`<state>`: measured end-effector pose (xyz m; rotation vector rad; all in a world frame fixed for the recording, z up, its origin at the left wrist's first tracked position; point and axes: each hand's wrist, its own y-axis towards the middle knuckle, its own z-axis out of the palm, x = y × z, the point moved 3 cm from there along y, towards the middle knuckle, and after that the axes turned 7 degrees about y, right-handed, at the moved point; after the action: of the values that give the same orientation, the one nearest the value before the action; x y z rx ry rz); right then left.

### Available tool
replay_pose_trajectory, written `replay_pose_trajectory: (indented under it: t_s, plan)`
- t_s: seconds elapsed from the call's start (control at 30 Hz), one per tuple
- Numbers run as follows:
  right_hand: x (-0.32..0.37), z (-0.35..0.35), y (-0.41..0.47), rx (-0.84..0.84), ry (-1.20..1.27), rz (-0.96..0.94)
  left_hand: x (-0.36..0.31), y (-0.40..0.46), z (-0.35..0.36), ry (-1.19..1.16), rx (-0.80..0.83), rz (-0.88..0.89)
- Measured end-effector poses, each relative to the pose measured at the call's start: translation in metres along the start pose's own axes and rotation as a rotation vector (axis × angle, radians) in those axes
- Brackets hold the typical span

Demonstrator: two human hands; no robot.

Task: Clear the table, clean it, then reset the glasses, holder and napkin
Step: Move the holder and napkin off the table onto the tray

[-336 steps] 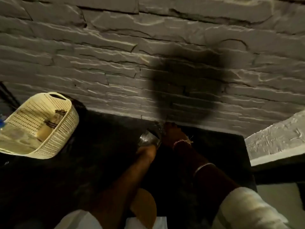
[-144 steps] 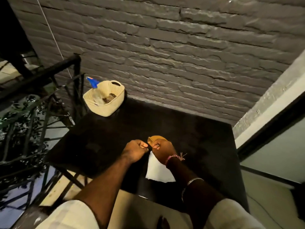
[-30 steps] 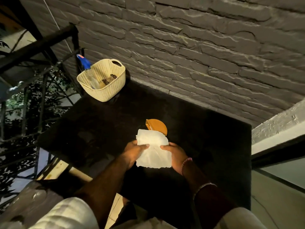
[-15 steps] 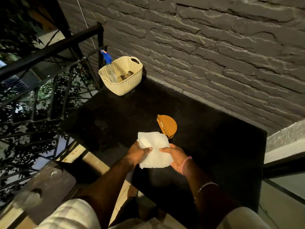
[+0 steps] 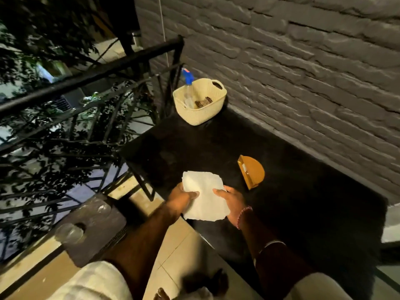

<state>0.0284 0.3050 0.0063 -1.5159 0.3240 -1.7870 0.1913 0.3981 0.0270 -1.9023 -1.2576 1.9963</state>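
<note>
White napkin (image 5: 204,197) pinched by fingers of left hand (image 5: 180,194) and right hand (image 5: 232,201); no writing readable.

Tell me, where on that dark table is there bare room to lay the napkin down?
The widest bare stretch of the table lies right of the wooden holder, toward the brick wall. Another lies between the basket in the far corner and the holder. The near left edge is crowded: left hand and right hand hold the napkin there.
</note>
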Motion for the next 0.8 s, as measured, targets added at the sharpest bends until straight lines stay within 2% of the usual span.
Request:
replay_pose_trajectory:
  t_s: [0.13,0.23,0.3,0.47,0.67,0.8]
  plan:
    - [-0.025,0.053,-0.012,0.131,-0.037,0.211,0.013,-0.014,-0.059,-0.031,0.025,-0.018]
    - [-0.047,0.094,-0.015,0.222,-0.114,0.291,0.032,-0.028,-0.102,-0.075,-0.003,-0.03]
    - [-0.058,0.123,-0.019,0.231,-0.196,0.282,0.049,-0.039,-0.134,-0.147,-0.042,-0.034]
    - [-0.086,0.183,-0.03,0.274,-0.409,0.244,0.087,-0.059,-0.204,-0.153,-0.158,-0.074]
    - [-0.118,0.243,-0.042,0.334,-0.443,0.252,0.112,-0.082,-0.255,-0.281,-0.201,-0.069]
    - [-0.129,0.275,-0.053,0.382,-0.419,0.258,0.125,-0.079,-0.273,-0.301,-0.302,-0.059]
